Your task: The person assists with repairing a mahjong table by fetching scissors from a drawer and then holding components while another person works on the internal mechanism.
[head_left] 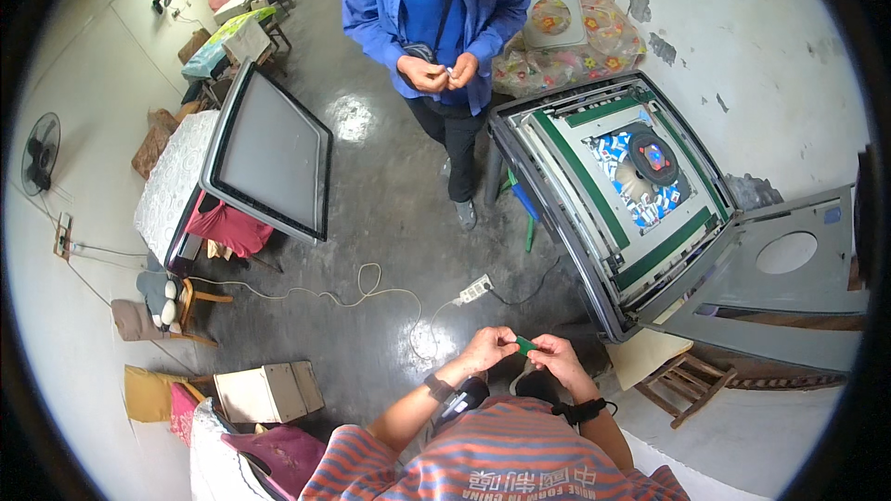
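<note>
Between my two hands is a small flat green rectangular piece (525, 345), too small to tell its exact kind. My left hand (489, 349) pinches its left end, and my right hand (555, 356) grips the other end. Both are in front of my body, above the floor. To their right stands an opened automatic mahjong table (601, 264), with blue and white tiles (642, 207) heaped around a dark round centre unit (654, 159). Its insides show green strips along a pale frame.
A grey hinged panel (724, 301) with a round hole juts out at right. Another person (441, 28) in blue stands across from me, hands together. A white power strip (474, 289) and its cord (311, 294) lie on the floor. A framed tabletop (269, 153) leans at left.
</note>
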A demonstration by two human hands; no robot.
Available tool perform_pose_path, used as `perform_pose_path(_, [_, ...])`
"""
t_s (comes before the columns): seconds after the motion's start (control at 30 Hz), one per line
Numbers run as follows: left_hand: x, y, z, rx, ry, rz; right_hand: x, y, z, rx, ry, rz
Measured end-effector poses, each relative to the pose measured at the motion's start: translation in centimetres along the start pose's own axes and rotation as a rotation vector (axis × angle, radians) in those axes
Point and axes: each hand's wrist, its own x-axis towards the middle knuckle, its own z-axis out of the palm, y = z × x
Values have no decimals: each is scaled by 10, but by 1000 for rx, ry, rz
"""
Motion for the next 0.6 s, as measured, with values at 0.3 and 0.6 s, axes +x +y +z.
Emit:
perform_pose_path(0.3, [-28,-3,32,-42,83,-28,-27,1,-3,-39,-42,7])
perform_pose_path(0.6, [-58,13,91,2,22,27,-87,38,-33,14,-70,25])
